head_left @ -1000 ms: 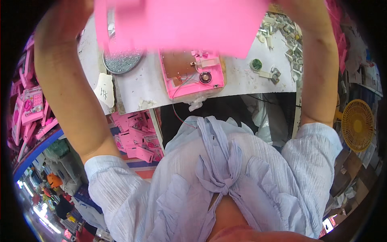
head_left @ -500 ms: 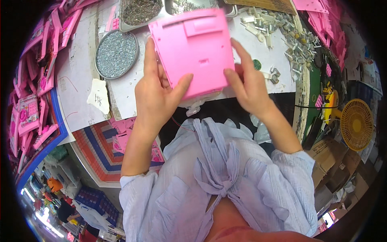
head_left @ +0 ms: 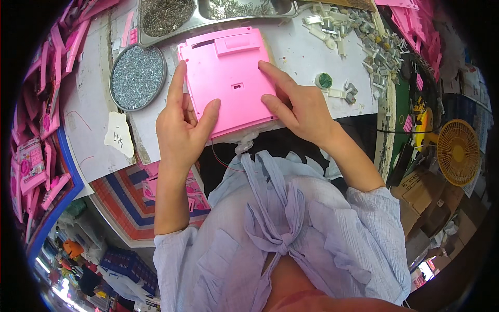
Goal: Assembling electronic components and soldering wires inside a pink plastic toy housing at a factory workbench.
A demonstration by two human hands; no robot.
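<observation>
You hold a flat, squarish case of pink plastic (head_left: 228, 86) over the white tabletop (head_left: 296, 49), its slotted face upward; what it sits on is mostly hidden. Your left hand (head_left: 182, 125) is clamped on the case's left edge, thumb on the face near the lower corner and forefinger stretched up the side. Your right hand (head_left: 299, 106) is clamped on its right edge, thumb and forefinger spread apart and both touching. I cannot tell how far your other fingers reach underneath.

Thin red and dark wires (head_left: 222, 161) hang below the case's near edge, beside a crumpled lump of clear plastic (head_left: 245, 143). Just left of the case is a round, dark-rimmed dish (head_left: 166, 70) full of small silvery pieces; nearer you than the dish, also left of the case, lies a torn white scrap (head_left: 118, 135) with handwriting. Beyond the case's far edge stands a compartmented steel tray (head_left: 228, 21) of small metal parts. Right of the case sits a small, round green object (head_left: 324, 80), and farther right a loose heap of white and silvery parts (head_left: 382, 57).
</observation>
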